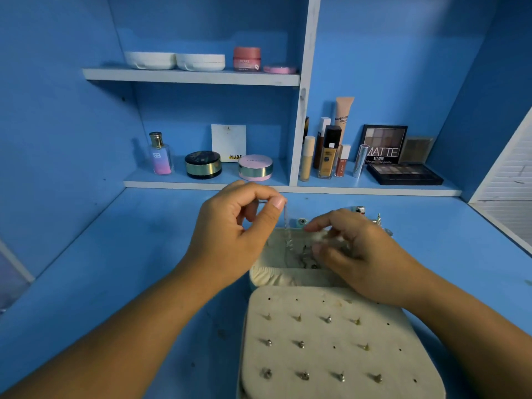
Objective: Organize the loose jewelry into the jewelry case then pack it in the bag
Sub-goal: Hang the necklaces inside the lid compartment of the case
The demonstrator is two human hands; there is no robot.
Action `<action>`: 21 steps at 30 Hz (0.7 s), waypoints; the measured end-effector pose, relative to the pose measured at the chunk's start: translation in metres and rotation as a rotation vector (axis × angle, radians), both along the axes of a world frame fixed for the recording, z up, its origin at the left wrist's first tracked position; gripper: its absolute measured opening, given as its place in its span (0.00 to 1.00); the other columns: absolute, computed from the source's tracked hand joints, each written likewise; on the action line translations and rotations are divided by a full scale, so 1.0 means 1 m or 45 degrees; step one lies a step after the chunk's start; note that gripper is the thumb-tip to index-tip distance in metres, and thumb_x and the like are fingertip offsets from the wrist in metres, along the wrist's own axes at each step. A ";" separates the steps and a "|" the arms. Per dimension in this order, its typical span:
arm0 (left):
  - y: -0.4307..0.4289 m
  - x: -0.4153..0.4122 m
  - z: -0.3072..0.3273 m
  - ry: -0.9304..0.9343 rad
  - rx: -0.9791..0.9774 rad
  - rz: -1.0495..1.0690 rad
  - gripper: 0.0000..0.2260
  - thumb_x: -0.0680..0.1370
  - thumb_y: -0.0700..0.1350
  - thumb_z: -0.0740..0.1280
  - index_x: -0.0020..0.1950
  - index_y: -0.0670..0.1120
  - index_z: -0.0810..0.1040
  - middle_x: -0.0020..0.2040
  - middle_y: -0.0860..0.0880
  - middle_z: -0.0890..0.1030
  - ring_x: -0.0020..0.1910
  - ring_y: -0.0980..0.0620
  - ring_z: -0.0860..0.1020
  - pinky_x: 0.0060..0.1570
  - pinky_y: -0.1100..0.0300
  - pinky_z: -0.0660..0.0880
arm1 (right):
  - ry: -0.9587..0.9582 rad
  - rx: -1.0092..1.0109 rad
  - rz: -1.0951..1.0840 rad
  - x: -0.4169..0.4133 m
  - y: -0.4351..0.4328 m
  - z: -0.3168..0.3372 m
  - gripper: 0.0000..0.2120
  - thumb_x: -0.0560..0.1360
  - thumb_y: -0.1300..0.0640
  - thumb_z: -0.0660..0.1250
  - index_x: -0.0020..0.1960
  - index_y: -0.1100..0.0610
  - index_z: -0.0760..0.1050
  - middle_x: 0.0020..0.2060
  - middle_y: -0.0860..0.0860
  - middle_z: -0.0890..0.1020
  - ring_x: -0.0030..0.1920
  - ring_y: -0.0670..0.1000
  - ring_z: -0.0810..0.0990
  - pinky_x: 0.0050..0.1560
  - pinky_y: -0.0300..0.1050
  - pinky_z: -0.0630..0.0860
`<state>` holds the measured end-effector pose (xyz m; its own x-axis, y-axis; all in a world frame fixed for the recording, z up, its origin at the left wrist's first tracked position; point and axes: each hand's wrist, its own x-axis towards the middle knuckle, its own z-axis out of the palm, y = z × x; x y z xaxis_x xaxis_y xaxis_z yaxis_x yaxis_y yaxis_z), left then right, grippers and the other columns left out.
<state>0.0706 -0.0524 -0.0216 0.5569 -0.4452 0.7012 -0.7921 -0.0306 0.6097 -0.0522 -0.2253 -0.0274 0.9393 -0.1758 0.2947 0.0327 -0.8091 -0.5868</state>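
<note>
Directly below left grip [230, 234], chain [286, 223] hangs over case [283, 359].

We log a blue desk [115, 269] under blue shelving. Upper shelf [190, 77]: white compact [149, 59], second white compact [200, 61] just beside it, pink jar [247, 59], flat pink compact [279, 69]. Lower left bay: perfume bottle [160, 154], black round compact [203, 164], white NUDE palette [228, 142] upright behind, pink cushion compact [255, 167]. Right bay: we see a foundation bottle [329, 154], beige tube [344, 113], silver tube [359, 160], and a MATTE box [384, 144] propped behind a dark eyeshadow palette [404, 173] lying flat.
</note>
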 end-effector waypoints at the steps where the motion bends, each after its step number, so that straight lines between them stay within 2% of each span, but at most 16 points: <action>1: 0.001 -0.002 0.000 -0.098 0.037 -0.005 0.06 0.79 0.47 0.67 0.45 0.49 0.82 0.32 0.51 0.71 0.32 0.56 0.69 0.34 0.69 0.64 | -0.021 -0.037 0.042 0.000 0.003 0.001 0.11 0.75 0.49 0.66 0.57 0.41 0.75 0.48 0.34 0.76 0.52 0.38 0.73 0.49 0.30 0.68; 3: 0.001 -0.006 0.000 -0.248 0.097 -0.012 0.07 0.78 0.48 0.67 0.44 0.48 0.82 0.33 0.50 0.71 0.34 0.53 0.71 0.34 0.64 0.66 | -0.051 -0.050 0.109 0.000 0.010 0.002 0.10 0.75 0.46 0.65 0.56 0.41 0.76 0.49 0.35 0.78 0.53 0.39 0.74 0.51 0.31 0.70; 5: 0.001 -0.006 -0.001 -0.282 0.114 -0.001 0.08 0.78 0.49 0.66 0.43 0.49 0.82 0.34 0.50 0.72 0.36 0.53 0.72 0.34 0.60 0.68 | -0.049 -0.007 0.120 0.000 0.012 0.004 0.04 0.76 0.49 0.66 0.49 0.41 0.77 0.43 0.38 0.80 0.46 0.41 0.78 0.46 0.37 0.74; 7: 0.002 -0.004 -0.001 -0.260 0.098 0.014 0.08 0.78 0.50 0.65 0.42 0.49 0.80 0.35 0.51 0.73 0.37 0.54 0.73 0.37 0.61 0.68 | -0.044 0.052 0.109 -0.001 0.011 0.003 0.04 0.77 0.51 0.65 0.46 0.45 0.78 0.39 0.41 0.81 0.41 0.44 0.79 0.41 0.39 0.75; 9: 0.002 -0.003 0.000 -0.230 0.074 0.004 0.08 0.78 0.50 0.65 0.42 0.48 0.79 0.37 0.52 0.75 0.39 0.55 0.74 0.40 0.65 0.67 | -0.056 0.122 0.109 -0.001 0.011 0.004 0.04 0.77 0.49 0.65 0.50 0.45 0.78 0.41 0.41 0.81 0.43 0.44 0.79 0.42 0.39 0.76; 13: 0.002 -0.005 0.004 -0.250 0.107 -0.067 0.08 0.78 0.50 0.66 0.44 0.49 0.82 0.39 0.52 0.77 0.42 0.55 0.76 0.43 0.65 0.68 | -0.010 0.182 0.213 -0.003 0.014 0.006 0.15 0.74 0.43 0.63 0.59 0.43 0.74 0.49 0.38 0.80 0.52 0.43 0.78 0.51 0.37 0.75; 16: 0.002 -0.010 0.004 -0.320 0.107 -0.106 0.07 0.78 0.48 0.67 0.46 0.47 0.83 0.40 0.55 0.77 0.43 0.57 0.76 0.45 0.69 0.67 | -0.024 0.168 0.229 -0.003 0.017 0.007 0.05 0.76 0.50 0.65 0.50 0.47 0.79 0.43 0.40 0.82 0.46 0.42 0.79 0.47 0.31 0.72; 18: 0.002 -0.010 0.004 -0.356 0.081 -0.077 0.06 0.78 0.47 0.68 0.46 0.46 0.83 0.40 0.54 0.77 0.43 0.58 0.75 0.45 0.69 0.67 | -0.037 0.255 0.209 -0.002 0.017 0.007 0.05 0.77 0.52 0.65 0.46 0.49 0.79 0.38 0.43 0.82 0.39 0.41 0.78 0.43 0.30 0.71; 21: 0.002 -0.006 0.003 -0.355 0.041 0.014 0.05 0.78 0.46 0.68 0.45 0.47 0.83 0.40 0.55 0.78 0.42 0.57 0.75 0.45 0.68 0.66 | -0.097 0.404 0.162 -0.001 0.015 0.008 0.10 0.74 0.46 0.63 0.46 0.51 0.79 0.37 0.48 0.82 0.38 0.50 0.78 0.40 0.41 0.76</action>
<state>0.0648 -0.0500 -0.0185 0.3493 -0.4644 0.8138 -0.9287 -0.0560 0.3666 -0.0535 -0.2101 -0.0199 0.9369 -0.1530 0.3143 0.1748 -0.5735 -0.8003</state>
